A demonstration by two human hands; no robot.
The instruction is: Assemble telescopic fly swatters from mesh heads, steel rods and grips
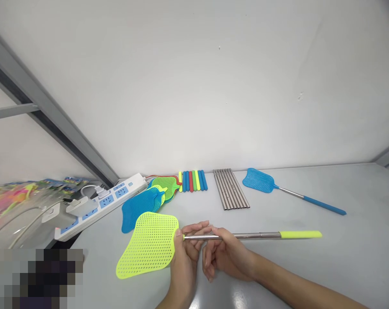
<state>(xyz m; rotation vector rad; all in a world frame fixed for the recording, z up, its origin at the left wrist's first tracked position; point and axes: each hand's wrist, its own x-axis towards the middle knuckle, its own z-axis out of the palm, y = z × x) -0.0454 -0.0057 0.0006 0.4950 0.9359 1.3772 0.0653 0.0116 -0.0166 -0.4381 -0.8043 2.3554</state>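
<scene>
A yellow fly swatter (149,244) lies level across both my hands, its perforated head to the left. Its metal rod (255,235) runs right into a yellow grip (300,234). My left hand (187,257) holds it where the head meets the rod, thumb on top and fingers underneath. Farther along, my right hand (228,255) pinches the rod between thumb and index finger, the other fingers curled below. Behind the hands are several metal rods (232,189) side by side and a row of coloured grips (192,181).
Blue, green and other swatter heads (141,208) are piled at the left, beside a white power strip (101,206) with plugs and cables. A whole blue fly swatter (260,180) lies at the back right. Plastic-wrapped items (20,206) sit far left. A white wall (213,94) rises behind.
</scene>
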